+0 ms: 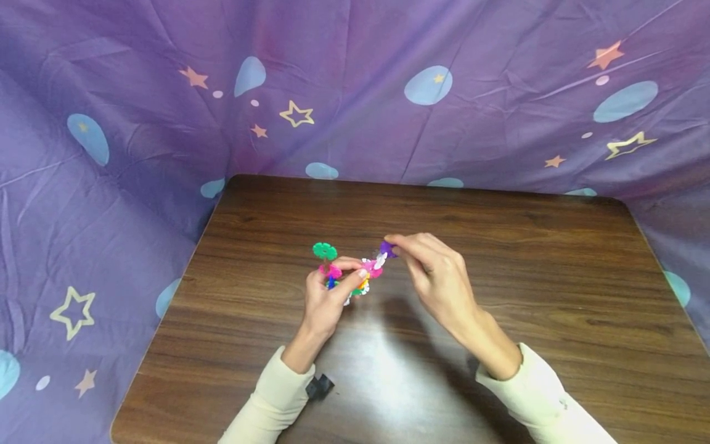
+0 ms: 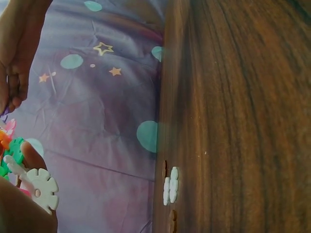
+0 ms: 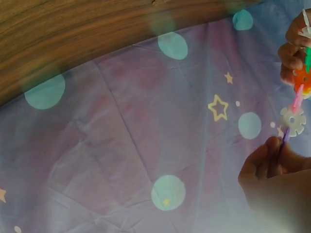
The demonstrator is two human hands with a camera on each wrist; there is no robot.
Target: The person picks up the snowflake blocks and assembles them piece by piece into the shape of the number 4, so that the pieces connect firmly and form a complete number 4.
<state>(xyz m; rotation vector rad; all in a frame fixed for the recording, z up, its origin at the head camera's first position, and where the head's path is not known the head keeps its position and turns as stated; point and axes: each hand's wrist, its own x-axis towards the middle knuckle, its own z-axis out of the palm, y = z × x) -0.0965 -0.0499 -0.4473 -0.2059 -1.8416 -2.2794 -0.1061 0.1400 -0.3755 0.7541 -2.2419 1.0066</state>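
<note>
Because the toy (image 1: 373, 269) looks like light, stiff plastic — slick, perhaps weak where it joins — hold it close to each joint. Your left hand (image 1: 326, 301) grips it, your right hand (image 1: 444, 280) pinches the purple disc (image 1: 387, 249), both above the table (image 1: 516, 234).

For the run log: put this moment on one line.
left hand: grips joined discs; right hand: pinches purple disc; purple disc: at white disc's edge

Glare is reflected by the smooth, dark-brown wood-grain table (image 1: 554, 296). The purple star-printed cloth backdrop (image 1: 355, 55) is creased and softly sheened. Smooth plastic is seen in the green flower-shaped disc (image 1: 324, 250), matt cloth in the cream long sleeves (image 1: 538, 391).
</note>
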